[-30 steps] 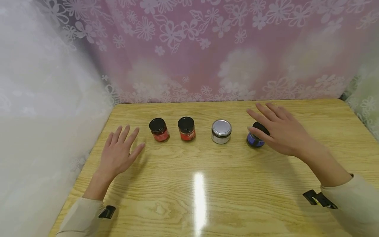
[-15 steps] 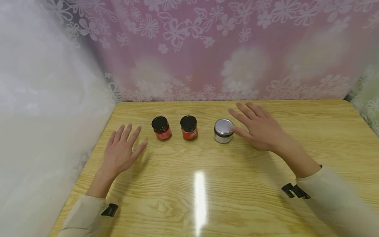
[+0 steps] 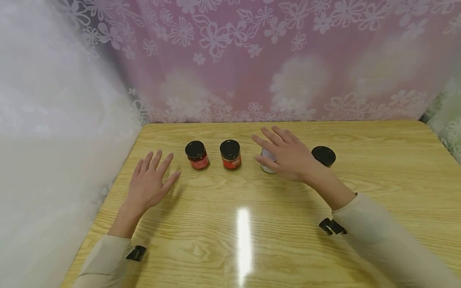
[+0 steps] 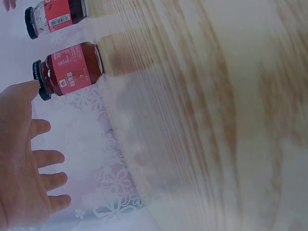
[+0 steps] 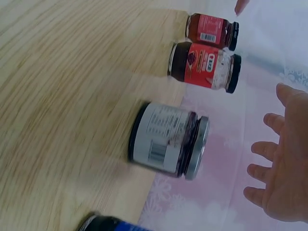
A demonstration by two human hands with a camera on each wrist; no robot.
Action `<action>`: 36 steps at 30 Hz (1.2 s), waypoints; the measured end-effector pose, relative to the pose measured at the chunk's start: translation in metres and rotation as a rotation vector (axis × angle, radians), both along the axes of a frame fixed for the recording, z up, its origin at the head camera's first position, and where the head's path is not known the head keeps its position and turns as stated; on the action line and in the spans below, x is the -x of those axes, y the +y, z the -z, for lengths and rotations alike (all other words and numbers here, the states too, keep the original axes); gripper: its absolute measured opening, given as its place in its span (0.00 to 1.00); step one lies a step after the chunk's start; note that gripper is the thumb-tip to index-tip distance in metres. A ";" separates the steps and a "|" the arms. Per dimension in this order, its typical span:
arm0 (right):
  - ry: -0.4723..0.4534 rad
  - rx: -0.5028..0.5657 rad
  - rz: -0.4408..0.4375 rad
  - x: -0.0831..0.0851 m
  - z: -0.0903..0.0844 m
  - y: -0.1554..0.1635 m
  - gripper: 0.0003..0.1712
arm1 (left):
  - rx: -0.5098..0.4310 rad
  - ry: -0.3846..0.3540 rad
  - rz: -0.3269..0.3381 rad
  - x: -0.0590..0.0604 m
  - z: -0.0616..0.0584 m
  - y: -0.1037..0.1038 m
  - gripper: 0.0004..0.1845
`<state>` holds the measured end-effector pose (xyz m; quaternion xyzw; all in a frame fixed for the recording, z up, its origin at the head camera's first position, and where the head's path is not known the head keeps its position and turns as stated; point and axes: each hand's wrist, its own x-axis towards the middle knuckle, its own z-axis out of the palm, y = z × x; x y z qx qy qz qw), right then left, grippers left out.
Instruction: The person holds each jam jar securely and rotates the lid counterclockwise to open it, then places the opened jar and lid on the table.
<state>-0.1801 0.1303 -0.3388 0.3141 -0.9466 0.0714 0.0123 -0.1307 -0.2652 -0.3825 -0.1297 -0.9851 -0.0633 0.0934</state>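
Silver-lidded jar (image 3: 267, 167) sits under the right hand (image 3: 288, 156), fingers spread wide, poised above; left hand (image 3: 149, 184) flat, holding nothing.

A wooden table (image 3: 252, 224) with light yellow-brown grain holds four small jars in a row near its far edge. Closest to the left edge stands a red jar with a black lid (image 3: 196, 155). Next to it is a second red jar (image 3: 230, 154), then a silver-lid jar (image 3: 265, 165), half hidden. Last comes a black-lid jar (image 3: 323, 155), nearer the right edge. All stand upright and apart.
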 end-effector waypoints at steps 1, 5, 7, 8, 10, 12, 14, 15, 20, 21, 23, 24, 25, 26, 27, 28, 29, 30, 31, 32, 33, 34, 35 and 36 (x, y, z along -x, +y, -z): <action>0.006 0.002 -0.008 0.000 0.001 -0.004 0.38 | 0.002 -0.005 -0.002 0.000 0.000 0.000 0.35; 0.033 -0.005 -0.028 0.001 0.002 -0.019 0.37 | 0.015 -0.023 -0.010 0.001 -0.001 0.001 0.35; 0.034 -0.004 -0.029 0.001 0.001 -0.026 0.37 | 0.023 -0.032 -0.014 0.001 -0.001 0.001 0.36; 0.030 -0.004 -0.030 0.002 0.001 -0.029 0.37 | 0.027 -0.035 -0.015 0.002 -0.001 0.001 0.36; 0.018 -0.007 -0.029 0.003 0.001 -0.035 0.38 | 0.033 -0.046 -0.019 0.002 0.000 0.001 0.36; 0.016 -0.012 -0.030 0.004 0.002 -0.041 0.38 | 0.038 -0.046 -0.020 0.003 0.002 0.000 0.36; 0.010 -0.020 -0.032 0.006 0.004 -0.045 0.38 | 0.040 -0.047 -0.018 0.003 0.003 0.000 0.36; 0.008 -0.030 -0.031 0.006 0.004 -0.047 0.38 | 0.041 -0.050 -0.016 0.003 0.004 0.000 0.36; -0.020 -0.040 -0.028 0.008 0.005 -0.057 0.37 | 0.048 -0.042 -0.008 0.005 0.003 0.002 0.36; -0.023 -0.041 -0.028 0.009 0.005 -0.059 0.37 | 0.050 -0.040 -0.007 0.005 0.002 0.002 0.36; -0.022 -0.046 -0.028 0.010 0.005 -0.065 0.37 | 0.047 -0.037 -0.004 0.007 0.002 0.003 0.37; -0.017 -0.053 -0.031 0.010 0.006 -0.067 0.37 | 0.044 -0.039 -0.002 0.007 0.002 0.003 0.37; -0.016 -0.054 -0.036 0.011 0.006 -0.070 0.37 | 0.040 -0.042 -0.001 0.008 0.002 0.003 0.37; -0.013 -0.054 -0.041 0.012 0.006 -0.073 0.37 | 0.033 -0.046 0.001 0.009 0.002 0.004 0.37; -0.013 -0.051 -0.047 0.012 0.007 -0.076 0.37 | 0.026 -0.052 0.002 0.009 0.003 0.004 0.37; -0.015 -0.048 -0.052 0.012 0.007 -0.078 0.37 | 0.019 -0.058 0.002 0.010 0.003 0.004 0.37; -0.016 -0.043 -0.057 0.013 0.008 -0.081 0.37 | 0.011 -0.066 0.002 0.011 0.004 0.005 0.38; -0.019 -0.038 -0.060 0.013 0.008 -0.083 0.37 | 0.005 -0.075 0.000 0.011 0.004 0.005 0.38; -0.023 -0.033 -0.061 0.013 0.009 -0.085 0.36 | -0.002 -0.083 -0.002 0.012 0.005 0.006 0.38; -0.024 -0.033 -0.060 0.013 0.009 -0.086 0.36 | -0.008 -0.092 -0.003 0.013 0.006 0.006 0.38; -0.025 -0.031 -0.059 0.013 0.009 -0.088 0.36 | -0.016 -0.101 -0.006 0.014 0.006 0.006 0.38; -0.022 -0.032 -0.058 0.013 0.010 -0.089 0.36 | -0.026 -0.110 -0.008 0.015 0.007 0.007 0.38; -0.020 -0.028 -0.057 0.013 0.010 -0.091 0.36 | -0.035 -0.120 -0.011 0.015 0.007 0.007 0.38; -0.016 -0.022 -0.058 0.014 0.010 -0.092 0.36 | -0.044 -0.128 -0.014 0.016 0.008 0.007 0.38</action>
